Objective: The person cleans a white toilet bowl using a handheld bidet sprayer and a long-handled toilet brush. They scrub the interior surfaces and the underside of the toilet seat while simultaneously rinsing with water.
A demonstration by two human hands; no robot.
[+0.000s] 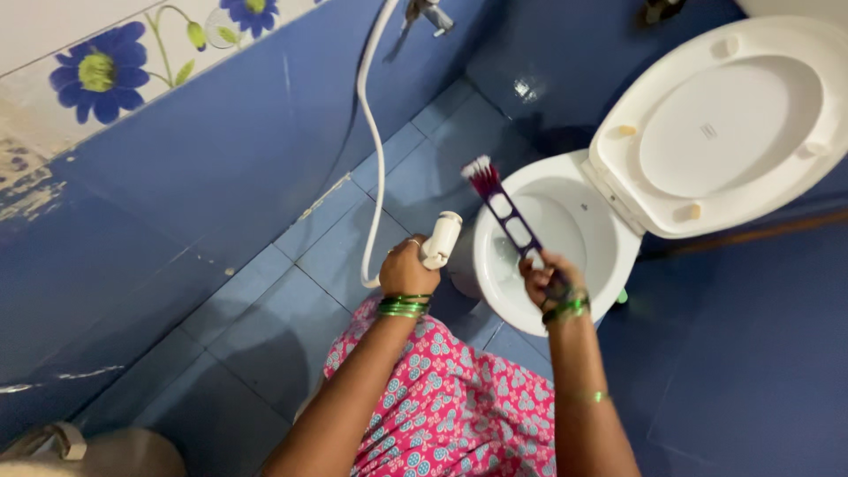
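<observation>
My left hand point(408, 265) grips a white hand-held spray head point(441, 238) whose white hose point(375, 132) runs up the blue wall to a tap. The nozzle points toward the rim of the white toilet bowl point(495, 274). My right hand point(546, 276) holds the purple handle of a toilet brush point(505, 210). Its red and white bristles stick up above the bowl's left rim. Green bangles ring both wrists. The seat and lid point(720, 124) stand raised behind the bowl.
Blue tiles cover the floor point(265, 309) and walls, with a flowered tile border point(106, 71) at the upper left. A metal tap point(428, 13) is at the top. A grey rounded object point(97, 452) sits at the lower left.
</observation>
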